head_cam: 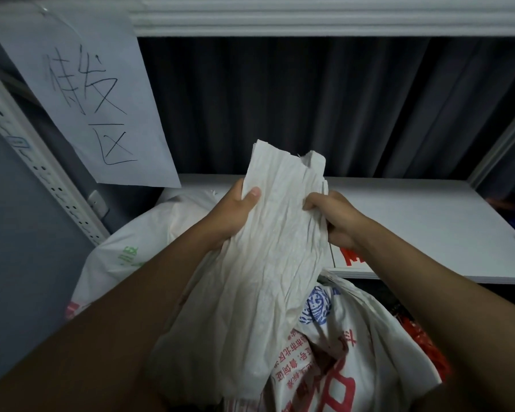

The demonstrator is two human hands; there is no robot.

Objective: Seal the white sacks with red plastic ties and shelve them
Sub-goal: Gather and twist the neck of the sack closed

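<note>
A white woven sack [262,263] with red and blue print stands in front of me, its gathered neck held upright. My left hand [235,212] grips the left side of the neck, thumb laid across the front. My right hand [336,221] grips the right side, fingers curled round the bunched fabric. A second white sack [131,242] with green print lies on the shelf [428,233] at the left, behind my left arm. Red plastic ties [425,343] show in a heap at the lower right, partly hidden by my right arm.
The white shelf board runs to the right, with a dark curtain [324,105] behind it and another board [309,16] overhead. A paper sign [92,102] with handwriting hangs on the perforated shelf post [42,176] at the left.
</note>
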